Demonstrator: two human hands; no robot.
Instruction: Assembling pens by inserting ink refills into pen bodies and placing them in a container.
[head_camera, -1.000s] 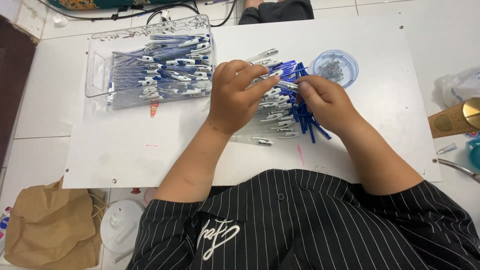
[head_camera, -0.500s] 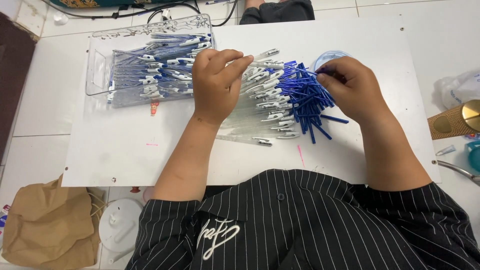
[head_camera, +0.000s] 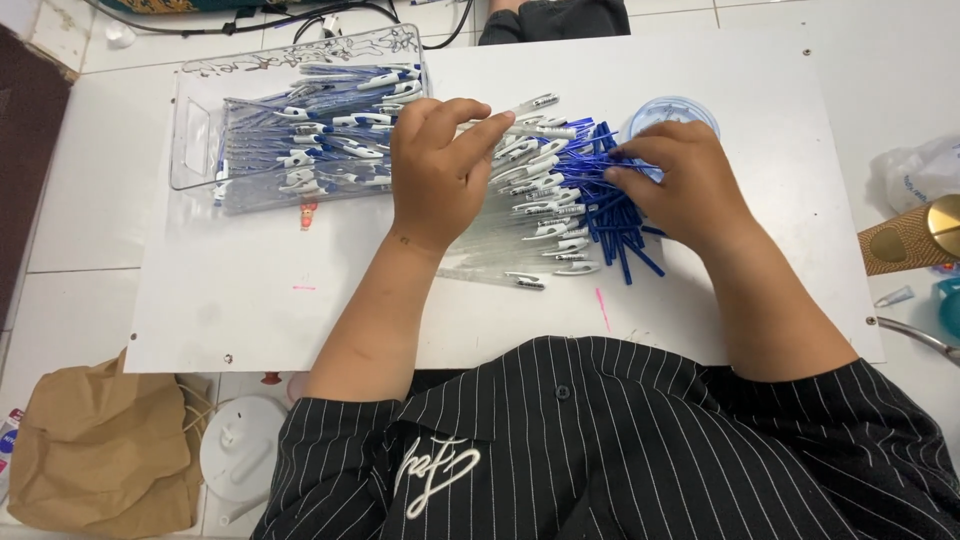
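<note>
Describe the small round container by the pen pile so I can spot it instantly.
Start at the white board on the table, then go to its far right part, beyond the pile of pens. The clear round cup sits just past the right hand; it alone is round with a blue tint.

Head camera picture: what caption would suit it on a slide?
Two hands, left hand and right hand, sort clear pens beside a tray.

We see both forearms bare, reaching forward from striped sleeves and angling slightly inward. The left hand (head_camera: 440, 165) lies palm down, fingers curled, thumb and forefinger pinched together at the tips. The right hand (head_camera: 680, 180) is also palm down, knuckles raised, its fingers bent and pointing leftward.
</note>
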